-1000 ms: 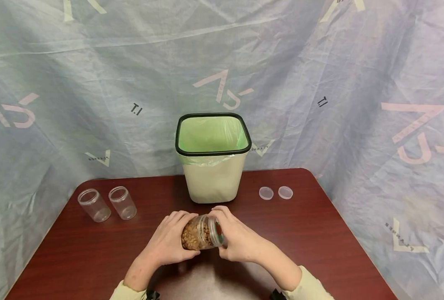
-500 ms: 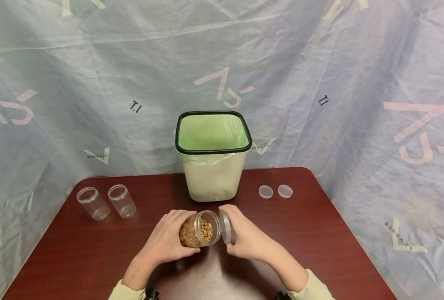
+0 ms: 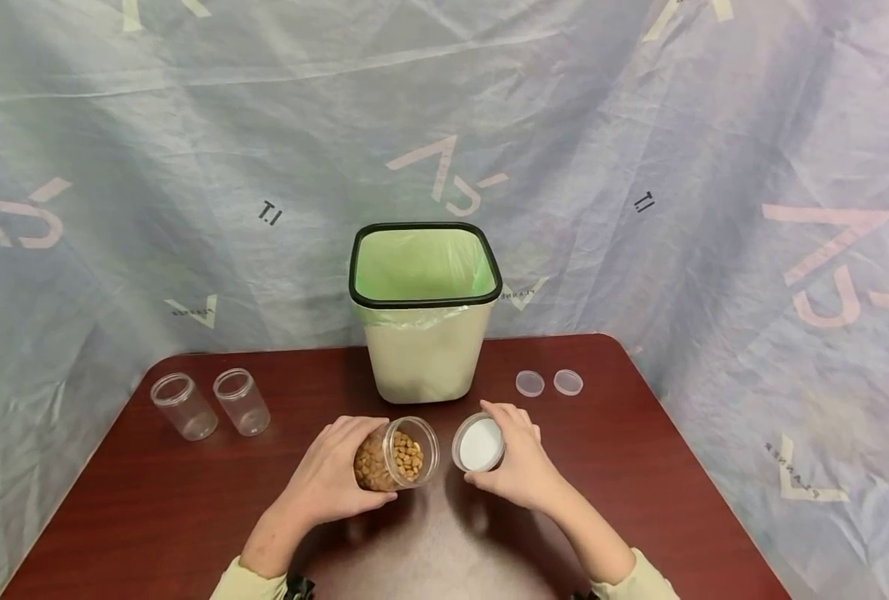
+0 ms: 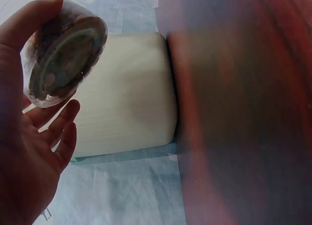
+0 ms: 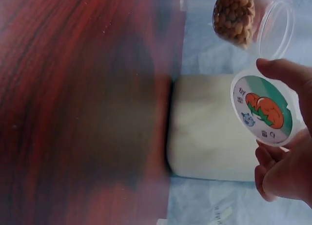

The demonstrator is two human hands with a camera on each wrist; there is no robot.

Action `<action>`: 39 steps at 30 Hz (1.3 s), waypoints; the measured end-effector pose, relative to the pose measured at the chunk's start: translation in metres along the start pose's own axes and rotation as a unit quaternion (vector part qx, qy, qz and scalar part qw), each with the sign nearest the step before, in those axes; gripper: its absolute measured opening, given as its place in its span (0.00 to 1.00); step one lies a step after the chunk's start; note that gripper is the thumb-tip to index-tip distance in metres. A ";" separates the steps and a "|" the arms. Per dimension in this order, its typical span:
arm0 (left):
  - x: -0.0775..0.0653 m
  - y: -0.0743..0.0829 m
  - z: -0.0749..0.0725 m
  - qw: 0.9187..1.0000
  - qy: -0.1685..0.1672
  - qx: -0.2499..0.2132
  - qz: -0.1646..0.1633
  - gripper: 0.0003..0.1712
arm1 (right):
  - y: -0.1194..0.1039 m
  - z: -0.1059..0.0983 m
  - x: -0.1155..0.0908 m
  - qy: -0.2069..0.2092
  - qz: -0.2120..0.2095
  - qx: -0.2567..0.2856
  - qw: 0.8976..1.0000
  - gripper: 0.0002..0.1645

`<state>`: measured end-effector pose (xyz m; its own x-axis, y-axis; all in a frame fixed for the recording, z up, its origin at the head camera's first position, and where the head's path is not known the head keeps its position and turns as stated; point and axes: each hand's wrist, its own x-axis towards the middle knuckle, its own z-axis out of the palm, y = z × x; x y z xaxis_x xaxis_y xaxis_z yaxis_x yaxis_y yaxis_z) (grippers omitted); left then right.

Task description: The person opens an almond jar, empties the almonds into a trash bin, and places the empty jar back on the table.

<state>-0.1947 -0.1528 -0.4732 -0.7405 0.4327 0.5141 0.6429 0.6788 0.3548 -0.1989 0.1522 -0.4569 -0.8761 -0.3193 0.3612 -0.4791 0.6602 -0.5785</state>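
My left hand (image 3: 337, 475) grips a clear plastic jar (image 3: 392, 457) partly filled with small brown nuggets. The jar is tilted, its uncovered mouth facing right and up toward the head camera. In the left wrist view the jar's round base (image 4: 68, 59) faces that camera. My right hand (image 3: 521, 458) pinches the jar's lid (image 3: 481, 443) by its edge, a short gap to the right of the mouth. The lid's white underside shows in the head view. Its printed top, with orange-red fruit and green leaves on a label (image 5: 263, 108), shows in the right wrist view.
A cream waste bin (image 3: 427, 354) with a black rim and green liner stands at the table's back middle. Two clear jars without lids, a left one (image 3: 185, 408) and a right one (image 3: 243, 404), stand at back left. Two clear lids (image 3: 530, 383) lie at back right.
The lid has come off the jar. My right hand has drawn it to the right and turned its underside up. The jar's mouth has turned more toward the head camera.
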 end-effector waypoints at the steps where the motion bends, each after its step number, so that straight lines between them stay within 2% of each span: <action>1: 0.000 0.000 0.000 1.000 0.002 0.001 0.001 0.54 | 0.001 0.000 0.000 0.006 0.006 0.000 1.000 0.60; 4: -0.001 -0.001 -0.001 1.000 0.010 0.001 0.007 0.54 | 0.004 0.000 0.000 0.029 0.038 0.009 0.999 0.59; 8: -0.002 -0.001 -0.004 1.000 0.011 0.002 0.009 0.54 | 0.007 0.000 -0.002 0.059 0.106 0.022 0.992 0.57; 12: -0.002 -0.001 -0.006 1.000 0.011 -0.002 0.009 0.54 | 0.008 -0.002 -0.004 0.070 0.151 0.023 0.986 0.56; 15: -0.002 0.000 -0.005 1.000 0.011 -0.006 0.014 0.54 | 0.010 -0.004 -0.004 0.066 0.154 0.020 0.986 0.56; 18: -0.001 0.001 -0.004 1.000 0.010 -0.009 0.020 0.53 | 0.012 -0.007 -0.005 0.062 0.137 0.004 0.989 0.57; 23: 0.001 0.002 -0.003 1.000 0.011 -0.013 0.019 0.53 | 0.020 -0.010 -0.007 0.064 0.113 -0.031 0.991 0.51; 39: 0.001 0.002 0.000 1.000 0.005 -0.012 0.011 0.54 | 0.070 -0.027 0.003 0.039 0.203 -0.097 0.973 0.46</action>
<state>-0.1943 -0.1512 -0.4722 -0.7238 0.4413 0.5304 0.6642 0.6540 0.3622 -0.2334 0.2158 -0.4761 -0.9809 0.0429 0.1898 -0.0675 0.8401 -0.5383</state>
